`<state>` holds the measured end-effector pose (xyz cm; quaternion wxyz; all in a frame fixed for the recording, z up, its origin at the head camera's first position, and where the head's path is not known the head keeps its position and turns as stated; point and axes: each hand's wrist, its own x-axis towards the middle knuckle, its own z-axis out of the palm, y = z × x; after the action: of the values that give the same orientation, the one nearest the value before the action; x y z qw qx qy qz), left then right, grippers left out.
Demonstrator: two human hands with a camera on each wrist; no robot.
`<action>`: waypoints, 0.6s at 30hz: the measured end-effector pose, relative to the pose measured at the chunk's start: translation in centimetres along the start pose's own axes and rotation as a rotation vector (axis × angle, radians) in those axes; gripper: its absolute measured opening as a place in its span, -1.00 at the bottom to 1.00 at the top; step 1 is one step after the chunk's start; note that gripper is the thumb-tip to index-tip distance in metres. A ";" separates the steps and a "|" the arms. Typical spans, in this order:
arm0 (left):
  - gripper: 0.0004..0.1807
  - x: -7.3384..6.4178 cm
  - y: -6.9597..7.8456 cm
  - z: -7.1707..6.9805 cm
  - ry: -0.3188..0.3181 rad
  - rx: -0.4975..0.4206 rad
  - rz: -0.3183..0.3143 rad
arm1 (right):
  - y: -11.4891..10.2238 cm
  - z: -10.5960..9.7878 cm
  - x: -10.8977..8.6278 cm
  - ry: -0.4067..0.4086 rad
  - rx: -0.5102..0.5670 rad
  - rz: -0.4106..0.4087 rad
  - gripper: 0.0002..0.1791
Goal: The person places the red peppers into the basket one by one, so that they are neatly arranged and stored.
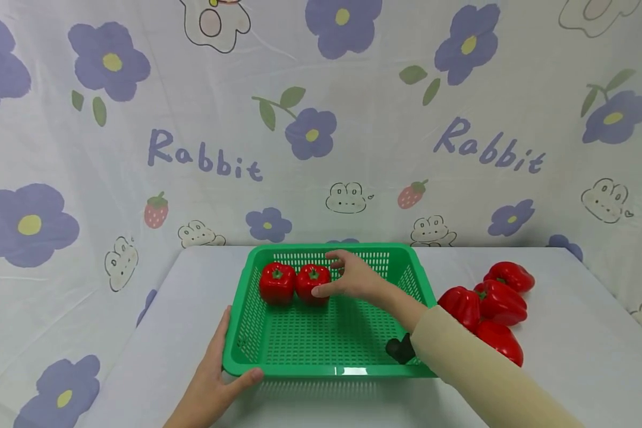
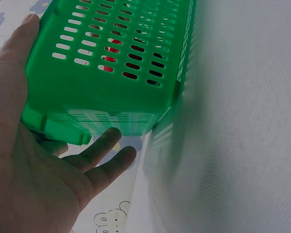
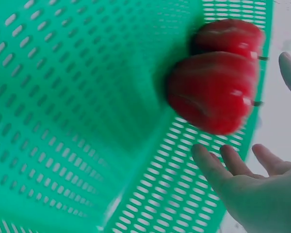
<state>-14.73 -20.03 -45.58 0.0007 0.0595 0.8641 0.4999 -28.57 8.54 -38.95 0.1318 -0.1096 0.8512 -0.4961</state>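
Observation:
Two red bell peppers, one at the left [image 1: 277,284] and one beside it [image 1: 310,279], stand stem up in the back left of a green plastic basket [image 1: 321,370]. My right hand [image 1: 355,278] is just right of the second pepper, thumb and fingers spread. In the right wrist view a gap shows between its fingertips and the peppers. My left hand [image 1: 216,368] rests against the basket's front left corner, thumb along the front rim and straight fingers along the left side. The left wrist view shows two of its fingers [image 2: 109,162] reaching past the basket wall.
Several more red bell peppers [image 1: 503,302] lie on the white table [image 1: 578,333] right of the basket, partly behind the right sleeve [image 1: 487,368]. A dark device [image 1: 401,349] sits at the right wrist. A patterned cloth [image 1: 385,148] hangs behind the table.

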 end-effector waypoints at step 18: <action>0.21 -0.3 0.6 -0.1 -0.018 -0.009 0.004 | -1.8 -9.8 -9.4 0.149 0.021 -0.206 -0.23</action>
<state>-14.39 -19.85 -44.98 0.0078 0.0657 0.8616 0.5033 -22.86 18.68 -31.67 0.0177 -0.1581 0.8375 -0.5227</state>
